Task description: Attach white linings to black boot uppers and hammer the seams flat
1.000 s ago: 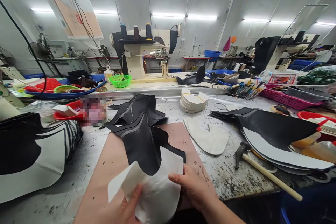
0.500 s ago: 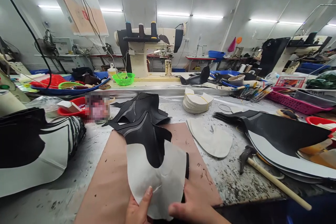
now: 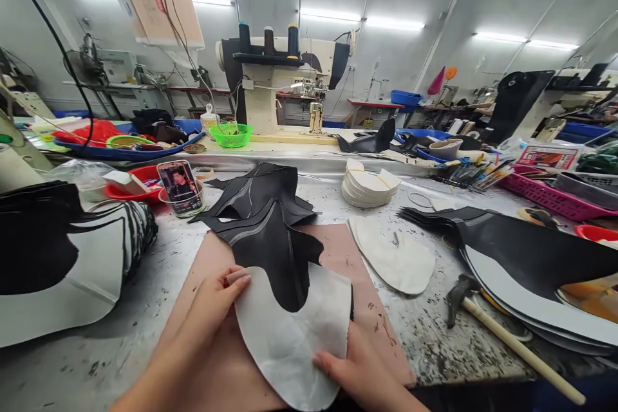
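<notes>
A white U-shaped lining piece [image 3: 284, 341] lies over a black shoe upper piece [image 3: 270, 251], near the front edge of the table. My left hand [image 3: 219, 299] pinches the lining's upper left corner between thumb and fingers. Lower on the right side, my right hand [image 3: 347, 360] grips the edge, its thumb on top and the fingers hidden beneath. Behind it, more black upper pieces [image 3: 263, 183] lie in an overlapping pile. A single white lining piece [image 3: 393, 254] rests flat to the right, with a banded stack of white pieces [image 3: 369, 183] beyond it.
A pinkish-brown sheet [image 3: 193, 335] lies under the work. To the right are a hammer [image 3: 516, 341] and a stack of black and white pieces [image 3: 526, 257]; another such stack [image 3: 91, 257] stands left. A phone [image 3: 179, 187] leans in a cup. A sewing machine [image 3: 270, 90] stands behind.
My left hand has moved from the lining's bottom edge up to its upper left corner. My right hand still holds the right side. The lining now lies flatter and more spread out.
</notes>
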### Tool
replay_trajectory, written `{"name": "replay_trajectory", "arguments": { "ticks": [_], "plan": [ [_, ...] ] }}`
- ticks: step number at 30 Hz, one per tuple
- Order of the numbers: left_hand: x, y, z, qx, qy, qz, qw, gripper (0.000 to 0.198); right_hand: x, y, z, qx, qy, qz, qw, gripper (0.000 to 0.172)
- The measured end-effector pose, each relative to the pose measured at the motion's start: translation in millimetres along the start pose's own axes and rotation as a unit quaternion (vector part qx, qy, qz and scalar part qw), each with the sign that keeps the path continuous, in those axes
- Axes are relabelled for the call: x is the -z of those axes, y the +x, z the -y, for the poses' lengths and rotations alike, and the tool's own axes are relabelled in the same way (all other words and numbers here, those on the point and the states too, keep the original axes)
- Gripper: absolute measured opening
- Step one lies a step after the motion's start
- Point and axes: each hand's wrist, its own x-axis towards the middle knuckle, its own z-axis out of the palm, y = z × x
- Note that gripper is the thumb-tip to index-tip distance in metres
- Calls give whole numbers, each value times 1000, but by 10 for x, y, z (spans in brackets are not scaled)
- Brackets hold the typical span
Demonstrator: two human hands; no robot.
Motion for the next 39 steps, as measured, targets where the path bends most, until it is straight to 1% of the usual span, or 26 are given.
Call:
{"name": "replay_trajectory", "arguments": {
  "ticks": [2, 4, 7, 11, 14, 18, 24, 30, 34, 37, 39],
  "plan": [
    [108, 165, -37, -31, 63, 15, 997, 24, -1, 0, -1, -13, 12, -7, 1000, 41],
    [165, 289, -62, -61, 117, 25, 991, 19, 16, 5, 26, -32, 14, -9, 999, 43],
    [179, 407, -47, -95, 174, 31, 980, 18, 58, 13, 98, -54, -28, 5, 998, 42],
    [163, 464, 44, -126, 222, 36, 966, 20, 91, 20, 141, -52, -104, 13, 993, 39],
    [165, 464, 100, -141, 249, 38, 957, 20, 88, 21, 121, -66, -127, 15, 990, 37],
    [163, 450, 123, -157, 293, 28, 943, 19, 84, 16, 125, -87, -133, 10, 987, 35],
    [110, 398, 99, -179, 366, 7, 913, 13, 123, 20, 145, -133, -105, 13, 985, 32],
    [36, 343, 131, -215, 440, -10, 872, 11, 139, 16, 82, -124, -117, 20, 985, 32],
    [35, 352, 137, -238, 467, -8, 852, 17, 126, 12, 121, -109, -147, 10, 983, 31],
    [-7, 311, 81, -258, 472, 7, 843, 22, 116, 9, 171, -92, -163, 16, 982, 31],
    [-102, 205, 56, -276, 467, 31, 840, 25, 113, 7, 193, -84, -169, 19, 982, 30]
  ]
}}
